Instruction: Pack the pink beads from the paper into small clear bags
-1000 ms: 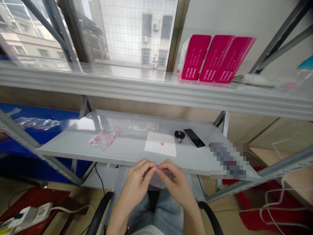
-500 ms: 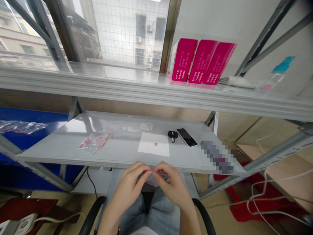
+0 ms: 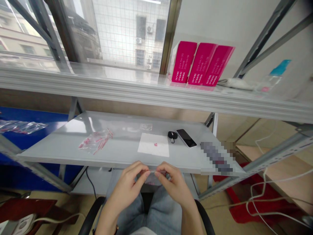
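My left hand (image 3: 127,186) and my right hand (image 3: 172,184) pinch the top edge of a small clear plastic bag (image 3: 153,179) between finger and thumb, low in front of the shelf edge. Something pink shows faintly inside it. On the grey metal shelf (image 3: 56,147) beyond my hands lie a white paper sheet (image 3: 149,145) with a tiny pink item (image 3: 155,144), a black key fob (image 3: 172,135), a black smartphone (image 3: 186,138), and a clear bag of pink-red pieces (image 3: 96,142). A pixelated blurred item (image 3: 216,157) hides the shelf's right corner.
Several magenta boxes (image 3: 202,63), a folded cloth (image 3: 234,84) and a blue-capped bottle (image 3: 272,78) stand on the upper shelf. Steel uprights frame the shelving. Below are chair arms (image 3: 91,212), a red tray (image 3: 249,199), white cables (image 3: 259,199) and a power strip (image 3: 23,225).
The whole scene has shifted slightly left and lower as my head moved. My hands still pinch the bag, with small shifts of the fingers.
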A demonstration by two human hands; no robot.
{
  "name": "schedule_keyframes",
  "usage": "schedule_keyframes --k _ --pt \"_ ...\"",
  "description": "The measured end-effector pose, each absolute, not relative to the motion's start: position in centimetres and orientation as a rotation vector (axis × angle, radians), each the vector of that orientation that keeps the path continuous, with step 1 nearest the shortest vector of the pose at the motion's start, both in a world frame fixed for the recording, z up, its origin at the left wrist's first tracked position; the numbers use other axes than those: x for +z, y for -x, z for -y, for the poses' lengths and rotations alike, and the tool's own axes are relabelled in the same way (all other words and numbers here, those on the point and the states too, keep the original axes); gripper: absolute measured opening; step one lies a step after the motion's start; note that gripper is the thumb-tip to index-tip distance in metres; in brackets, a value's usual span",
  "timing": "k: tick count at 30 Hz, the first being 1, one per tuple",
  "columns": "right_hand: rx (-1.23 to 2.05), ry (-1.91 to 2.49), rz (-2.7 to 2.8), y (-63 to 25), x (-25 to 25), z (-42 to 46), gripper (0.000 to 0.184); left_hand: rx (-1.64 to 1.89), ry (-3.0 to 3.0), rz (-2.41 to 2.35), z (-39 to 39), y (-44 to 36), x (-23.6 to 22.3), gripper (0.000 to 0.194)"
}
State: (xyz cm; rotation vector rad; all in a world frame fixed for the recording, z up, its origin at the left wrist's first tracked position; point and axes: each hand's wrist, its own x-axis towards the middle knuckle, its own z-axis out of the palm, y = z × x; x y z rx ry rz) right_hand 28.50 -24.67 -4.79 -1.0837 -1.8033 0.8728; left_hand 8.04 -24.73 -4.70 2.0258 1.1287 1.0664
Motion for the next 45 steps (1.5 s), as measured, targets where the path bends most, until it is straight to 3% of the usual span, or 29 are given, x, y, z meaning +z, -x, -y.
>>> schedule_keyframes --k 45 --pt "0.988 0.959 1.655 -27.9 -6.7 24.4 0.019 1.104 -1.918 -1.116 24.7 -8.0 -5.1 0.02"
